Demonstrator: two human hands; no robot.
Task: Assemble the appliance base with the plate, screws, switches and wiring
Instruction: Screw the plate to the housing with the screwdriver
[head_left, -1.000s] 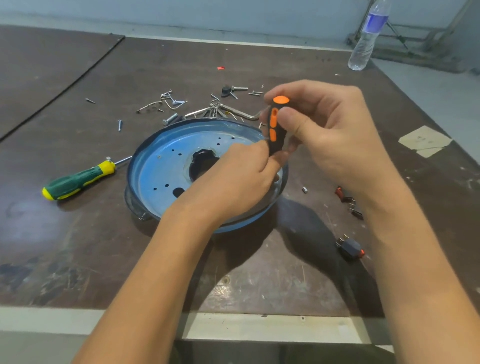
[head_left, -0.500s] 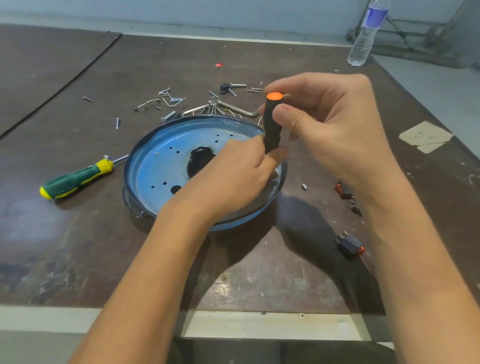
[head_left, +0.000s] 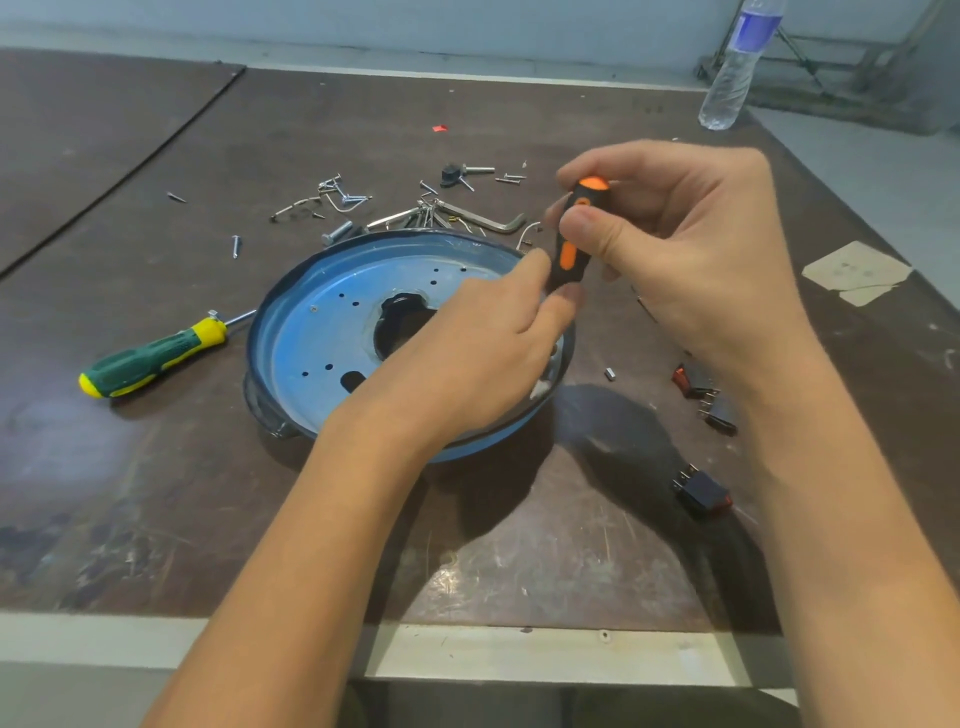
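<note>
The blue base plate (head_left: 322, 332) is lying on the counter (head_left: 156, 493) in the middle of the frame. The right hand (head_left: 691, 249) is gripping the black-and-orange screwdriver (head_left: 571, 244) upright over the plate's right rim, with its fingers curled round the handle. The left hand (head_left: 467, 353) is reaching across the plate, its thumb and forefinger pinching the handle's lower end. Loose screws (head_left: 415, 213) are lying just above the plate, and switches (head_left: 701, 493) are lying at lower right.

No writing can be read anywhere. The water bottle (head_left: 737, 67) at the far right corner of the counter (head_left: 363, 130) carries a blue label (head_left: 756, 26), its print too small and blurred to read.
</note>
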